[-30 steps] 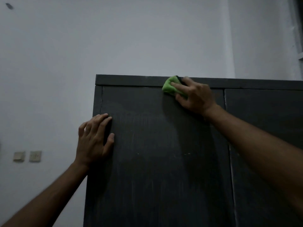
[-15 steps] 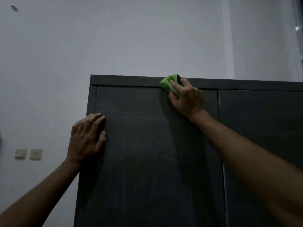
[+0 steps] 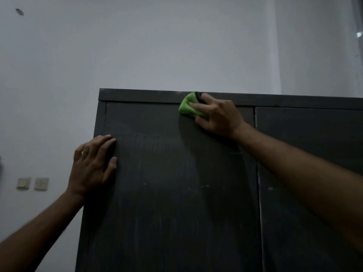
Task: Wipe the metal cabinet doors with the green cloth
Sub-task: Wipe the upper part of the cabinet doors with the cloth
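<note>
Since a second ago the right hand [image 3: 218, 116] has barely travelled along the top of the tall dark metal cabinet [image 3: 176, 193]; it sits near the same spot on the upper edge, while the head camera has swung slightly, so the cabinet now lies a little differently in the frame. That small shift suggests short back-and-forth rubbing at one patch, not a long stroke.

From the head view, the bunched bright green cloth [image 3: 188, 107] is pressed where the left door [image 3: 167, 203] meets the top rail [image 3: 141, 95], with the right hand's fingers curled over it and gripping it. The left hand [image 3: 92, 163] lies flat against the left door near its outer edge, fingers straight and slightly spread, holding nothing, apparently bracing the door. Pale streaks and smears show across the left door below the cloth. The right door [image 3: 306, 154] is partly hidden by the right forearm. Two pale wall switches [image 3: 32, 183] sit on the grey wall [image 3: 137, 46] at left.

Judging by the streaks, most of both doors probably remains to be wiped.
</note>
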`<state>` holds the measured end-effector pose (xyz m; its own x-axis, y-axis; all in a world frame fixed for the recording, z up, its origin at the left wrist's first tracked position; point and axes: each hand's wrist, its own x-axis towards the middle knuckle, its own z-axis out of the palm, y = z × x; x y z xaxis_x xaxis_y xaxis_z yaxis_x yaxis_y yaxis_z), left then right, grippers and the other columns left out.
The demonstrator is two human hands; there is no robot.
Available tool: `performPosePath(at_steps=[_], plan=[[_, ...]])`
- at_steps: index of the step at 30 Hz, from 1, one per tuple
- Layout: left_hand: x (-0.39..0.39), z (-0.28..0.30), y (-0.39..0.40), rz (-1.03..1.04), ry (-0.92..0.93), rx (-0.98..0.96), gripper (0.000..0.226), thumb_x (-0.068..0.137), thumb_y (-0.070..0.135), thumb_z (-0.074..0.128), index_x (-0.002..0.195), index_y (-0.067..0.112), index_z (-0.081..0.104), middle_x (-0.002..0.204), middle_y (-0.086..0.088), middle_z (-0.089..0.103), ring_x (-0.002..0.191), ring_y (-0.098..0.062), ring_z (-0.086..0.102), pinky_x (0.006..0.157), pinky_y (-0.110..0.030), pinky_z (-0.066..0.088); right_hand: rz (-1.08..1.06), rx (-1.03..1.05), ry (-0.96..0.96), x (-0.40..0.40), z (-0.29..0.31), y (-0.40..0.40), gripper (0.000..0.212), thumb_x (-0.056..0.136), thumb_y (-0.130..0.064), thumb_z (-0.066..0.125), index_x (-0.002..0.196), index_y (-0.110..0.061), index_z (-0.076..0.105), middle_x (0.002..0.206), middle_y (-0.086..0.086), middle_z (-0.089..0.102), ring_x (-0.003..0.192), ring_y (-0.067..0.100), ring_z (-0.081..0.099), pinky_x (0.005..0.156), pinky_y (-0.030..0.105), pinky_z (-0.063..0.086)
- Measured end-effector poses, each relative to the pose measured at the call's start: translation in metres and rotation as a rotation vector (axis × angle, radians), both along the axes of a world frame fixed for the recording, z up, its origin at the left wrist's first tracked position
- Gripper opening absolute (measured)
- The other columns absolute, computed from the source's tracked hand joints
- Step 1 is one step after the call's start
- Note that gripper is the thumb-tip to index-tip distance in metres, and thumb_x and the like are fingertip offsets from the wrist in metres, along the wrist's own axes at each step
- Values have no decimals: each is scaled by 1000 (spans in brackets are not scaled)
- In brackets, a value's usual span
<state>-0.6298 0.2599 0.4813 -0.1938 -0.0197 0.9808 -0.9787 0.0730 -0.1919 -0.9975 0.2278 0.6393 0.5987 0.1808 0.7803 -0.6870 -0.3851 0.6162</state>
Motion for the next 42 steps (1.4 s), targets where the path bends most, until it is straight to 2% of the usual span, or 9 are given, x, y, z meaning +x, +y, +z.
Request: performPosePath(at_steps=[2, 4, 10, 16, 20, 23, 29, 36, 42], plan=[[0, 0, 0, -3, -3, -6, 58, 93, 39, 41, 136, 3, 52, 140, -20, 50, 128, -37, 46, 102, -44, 33, -50, -43, 135, -19, 7, 0, 44, 86, -40, 51, 119, -18, 70, 110, 10, 65, 66, 31, 66, 47, 31, 47], [-1, 0, -1, -6, 2, -12, 58, 93, 39, 42, 136, 2, 52, 140, -21, 50, 128, -37, 45, 101, -44, 33, -59, -78, 99, -29, 12, -3, 41, 87, -39, 53, 119, -20, 70, 109, 9, 66, 69, 32, 67, 48, 32, 48], [1, -1, -5, -6, 4, -15, 59, 92, 39, 42, 137, 3, 52, 141, -20, 50, 129, -37, 45, 103, -45, 33, 38, 91, -460, 56, 15, 5, 35, 89, -36, 57, 119, -20, 66, 114, 9, 60, 84, 38, 65, 65, 39, 50], [3, -1, -5, -16, 2, -12, 58, 93, 40, 43, 138, 4, 51, 143, -18, 49, 132, -36, 44, 103, -45, 32, 60, -26, -129, 79, -11, 3, 37, 84, -37, 56, 113, -18, 70, 105, 9, 65, 62, 34, 65, 48, 33, 47], [3, -1, -6, -28, 12, -22, 58, 93, 40, 43, 137, 4, 52, 142, -18, 50, 132, -36, 45, 104, -45, 33, 77, -39, -381, 60, -6, -2, 34, 83, -34, 64, 112, -20, 71, 103, 8, 66, 66, 35, 67, 53, 34, 50], [4, -2, -7, -32, 5, -22, 59, 93, 41, 43, 138, 4, 52, 142, -18, 50, 132, -36, 45, 104, -45, 32, 40, 46, -526, 104, -3, 7, 35, 87, -35, 61, 118, -20, 67, 117, 8, 62, 80, 34, 69, 61, 35, 49], [5, -1, -8, -32, -2, -29, 58, 93, 41, 44, 138, 5, 53, 143, -17, 50, 133, -35, 44, 105, -46, 32, 44, 12, -254, 143, -10, 10, 32, 88, -34, 61, 115, -18, 69, 105, 8, 64, 66, 30, 67, 52, 30, 37], [2, -1, -6, -64, 41, -8, 59, 91, 44, 46, 137, 7, 53, 142, -15, 50, 132, -34, 45, 105, -42, 31, 75, 14, -559, 127, -12, 4, 30, 85, -33, 67, 109, -15, 70, 103, 10, 67, 68, 32, 69, 55, 27, 41], [8, 0, -6, -75, 12, -25, 57, 93, 42, 46, 137, 7, 54, 142, -15, 50, 133, -32, 44, 105, -42, 31, 92, 79, -388, 176, -3, 15, 29, 89, -33, 60, 109, -13, 67, 106, 11, 64, 73, 35, 69, 58, 34, 44]])
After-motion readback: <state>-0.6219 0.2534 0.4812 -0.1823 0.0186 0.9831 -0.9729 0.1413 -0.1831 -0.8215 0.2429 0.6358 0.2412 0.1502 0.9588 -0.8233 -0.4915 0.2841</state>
